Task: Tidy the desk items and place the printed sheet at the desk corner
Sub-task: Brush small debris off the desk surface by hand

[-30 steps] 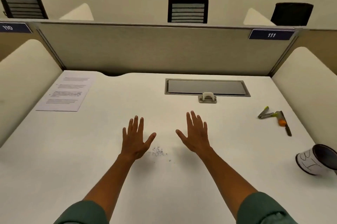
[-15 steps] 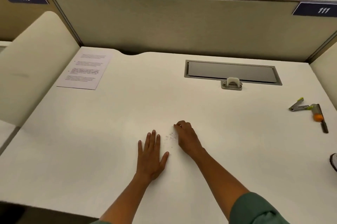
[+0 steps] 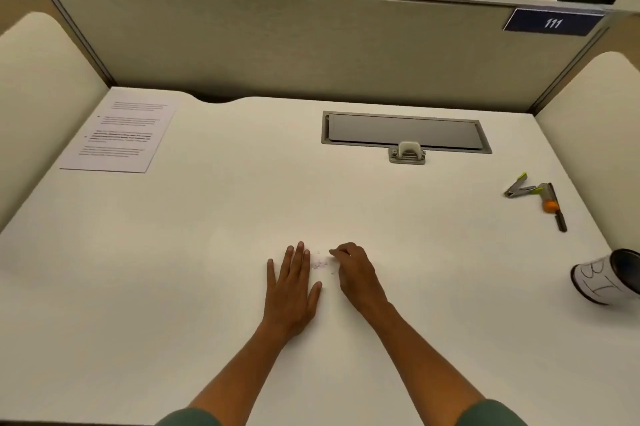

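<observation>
Head view: tiny scraps between two hands, sheet already at the corner

Head camera looks down on a plain white worktop (image 3: 207, 252) walled by beige partitions. A flat left hand (image 3: 291, 290) lies palm down, fingers straight and close together, holding nothing. Just beside it, the right hand (image 3: 356, 273) is curled, its fingers (image 3: 337, 250) drawn together in a pinch at the edge of a small scatter of pale paper specks (image 3: 322, 264); whether a speck is actually caught in the pinch cannot be told. The white printed sheet with black text lines (image 3: 119, 134) lies flat at the far left corner, well apart from both hands. Near the far right edge sit a grey and lime-green staple remover (image 3: 517, 187) and a grey cutter with an orange knob (image 3: 553, 205); a white cup with black drawn lines (image 3: 606, 278) lies tipped on its side at the right edge.

Likely step: gathering the specks. They are light and tiny, so a quick sweep or a breath could scatter them wider or push them off the near edge. A pinch may miss most of them. The tipped cup, being round, could roll off if the surface is jolted.
</observation>
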Tool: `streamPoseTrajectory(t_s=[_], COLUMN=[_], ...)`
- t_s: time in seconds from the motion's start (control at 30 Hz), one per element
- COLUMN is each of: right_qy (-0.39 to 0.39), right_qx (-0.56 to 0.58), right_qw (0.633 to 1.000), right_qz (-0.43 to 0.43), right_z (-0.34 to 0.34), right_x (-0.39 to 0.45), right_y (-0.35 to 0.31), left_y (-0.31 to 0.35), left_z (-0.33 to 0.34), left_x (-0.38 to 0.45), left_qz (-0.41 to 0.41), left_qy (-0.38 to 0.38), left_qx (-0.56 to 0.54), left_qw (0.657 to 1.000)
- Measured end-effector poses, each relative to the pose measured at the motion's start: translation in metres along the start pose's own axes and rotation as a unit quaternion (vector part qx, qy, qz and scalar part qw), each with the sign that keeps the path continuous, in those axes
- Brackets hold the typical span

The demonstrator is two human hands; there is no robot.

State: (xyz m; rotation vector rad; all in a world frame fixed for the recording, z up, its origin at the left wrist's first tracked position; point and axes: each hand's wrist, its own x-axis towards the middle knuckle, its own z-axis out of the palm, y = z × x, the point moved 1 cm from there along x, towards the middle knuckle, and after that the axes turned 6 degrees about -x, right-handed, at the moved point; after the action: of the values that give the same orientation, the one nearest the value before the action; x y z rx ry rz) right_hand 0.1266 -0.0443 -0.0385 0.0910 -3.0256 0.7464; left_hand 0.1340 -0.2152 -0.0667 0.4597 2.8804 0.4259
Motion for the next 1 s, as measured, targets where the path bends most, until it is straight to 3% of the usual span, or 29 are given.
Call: streamPoseTrajectory(t_s=[0.17, 0.57, 0.77, 1.0], right_qy=[0.026, 0.003, 0.063, 0.029], right_qx=[0.029, 0.083, 0.128, 0.103], right_qw=[0.997, 0.995, 0.986, 0.992], right_qz=[0.074, 0.049, 0.085, 0.059], right_z=[-0.016, 0.015, -0.007, -0.005], right_x=[-0.019, -0.014, -0.009, -0.025], right_y=[0.028, -0.024, -0.007, 0.009], left_y=[-0.022, 0.017, -0.006, -0.035], left_z=[-0.016, -0.003, -0.014, -0.012], left_x=[0.003, 0.002, 0.006, 0.0], left_qz=[-0.027, 0.047, 0.002, -0.001], left_qy=[0.019, -0.04, -0.014, -0.007], left_qx=[-0.009, -0.001, -0.006, 0.002], left_qw=[0.999, 0.998, 1.0, 1.0])
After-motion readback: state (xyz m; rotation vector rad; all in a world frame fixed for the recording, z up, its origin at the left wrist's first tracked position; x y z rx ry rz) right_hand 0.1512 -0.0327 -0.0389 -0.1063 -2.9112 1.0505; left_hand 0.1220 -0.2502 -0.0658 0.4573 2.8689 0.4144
